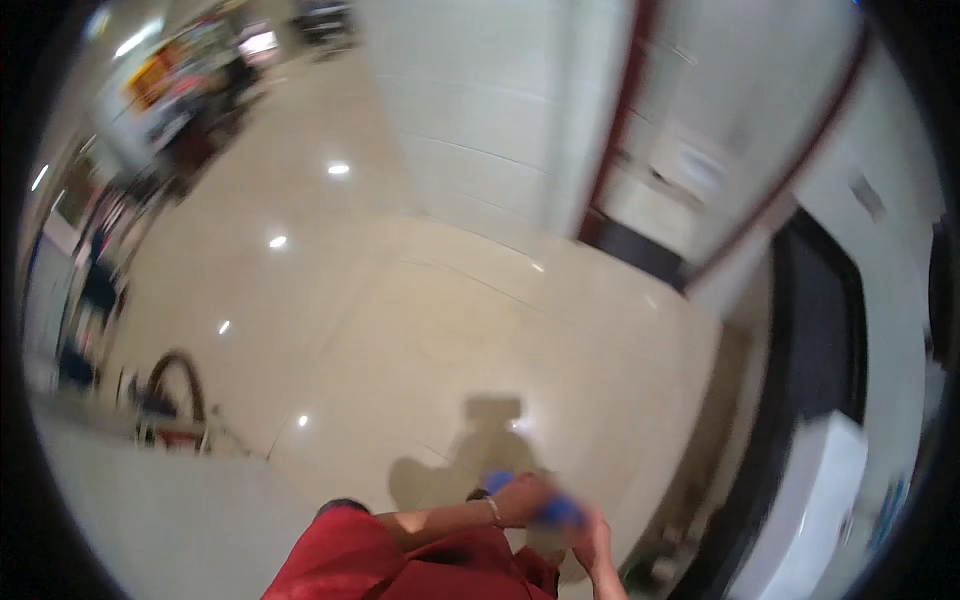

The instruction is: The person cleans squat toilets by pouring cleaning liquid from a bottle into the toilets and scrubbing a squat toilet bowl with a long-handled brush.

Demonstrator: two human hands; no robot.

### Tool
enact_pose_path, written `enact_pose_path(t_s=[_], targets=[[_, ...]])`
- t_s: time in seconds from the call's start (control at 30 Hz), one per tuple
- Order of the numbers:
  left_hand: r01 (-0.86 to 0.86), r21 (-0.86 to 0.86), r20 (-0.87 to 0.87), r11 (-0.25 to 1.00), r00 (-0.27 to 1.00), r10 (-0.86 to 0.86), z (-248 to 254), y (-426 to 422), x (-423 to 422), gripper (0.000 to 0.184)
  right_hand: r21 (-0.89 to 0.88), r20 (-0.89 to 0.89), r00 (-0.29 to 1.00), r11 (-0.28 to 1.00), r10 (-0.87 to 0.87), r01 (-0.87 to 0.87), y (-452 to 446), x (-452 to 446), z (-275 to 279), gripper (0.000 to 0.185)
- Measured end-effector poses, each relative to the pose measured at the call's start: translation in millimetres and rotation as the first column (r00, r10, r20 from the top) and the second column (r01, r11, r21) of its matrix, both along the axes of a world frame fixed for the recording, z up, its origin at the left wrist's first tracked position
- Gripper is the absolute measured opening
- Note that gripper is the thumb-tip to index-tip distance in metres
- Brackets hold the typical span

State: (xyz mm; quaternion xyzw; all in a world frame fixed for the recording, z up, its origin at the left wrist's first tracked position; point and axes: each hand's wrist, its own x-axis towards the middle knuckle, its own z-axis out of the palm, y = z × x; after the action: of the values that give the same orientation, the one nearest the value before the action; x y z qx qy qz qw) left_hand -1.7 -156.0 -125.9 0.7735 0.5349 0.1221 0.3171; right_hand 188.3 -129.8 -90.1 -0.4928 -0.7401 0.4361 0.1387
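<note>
Something blue (564,514) is between my hands, low in the view and close to my red clothing (440,567). It is smeared by motion, so its kind is not clear. My left hand (524,498), with a bracelet at the wrist, is closed over it, and part of the blue shows on the far side of the fingers. My right hand (593,538) comes up from the lower right and is closed on its other end. The fingertips of both hands are blurred.
Shiny beige floor tiles (440,310) stretch ahead. A doorway with a dark red frame (618,115) stands at the upper right. On the right are a dark-edged counter (815,290) and a white box-like object (815,500). A wheel (178,385) and blurred clutter line the left.
</note>
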Motion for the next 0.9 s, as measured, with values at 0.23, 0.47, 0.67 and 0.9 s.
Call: enact_pose_path(t_s=[0.23, 0.47, 0.67, 0.9], targets=[[-0.326, 0.3, 0.156, 0.896, 0.944, 0.291, 53, 7, -62, 0.064, 0.057, 0.15, 0.975, 0.983, 0.162, -0.173, 50, -72, 80, 0.035], [-0.316, 0.238, 0.147, 0.918, 0.946, 0.287, 57, 54, -84, 0.065, 0.013, 0.104, 0.896, 0.9, 0.433, -0.436, 110, -108, 127, 0.031], [-0.328, 0.238, 0.056, 0.914, 0.944, 0.325, 76, 126, -103, 0.066, 0.226, 0.4, 0.796, 0.793, 0.455, -0.566, 202, -105, 58, 0.025], [-0.428, 0.081, -0.061, 0.9, 0.899, 0.433, 113, 198, -163, 0.07, -0.531, -0.255, 0.945, 0.787, 0.205, -0.314, 311, -181, 91, 0.012]])
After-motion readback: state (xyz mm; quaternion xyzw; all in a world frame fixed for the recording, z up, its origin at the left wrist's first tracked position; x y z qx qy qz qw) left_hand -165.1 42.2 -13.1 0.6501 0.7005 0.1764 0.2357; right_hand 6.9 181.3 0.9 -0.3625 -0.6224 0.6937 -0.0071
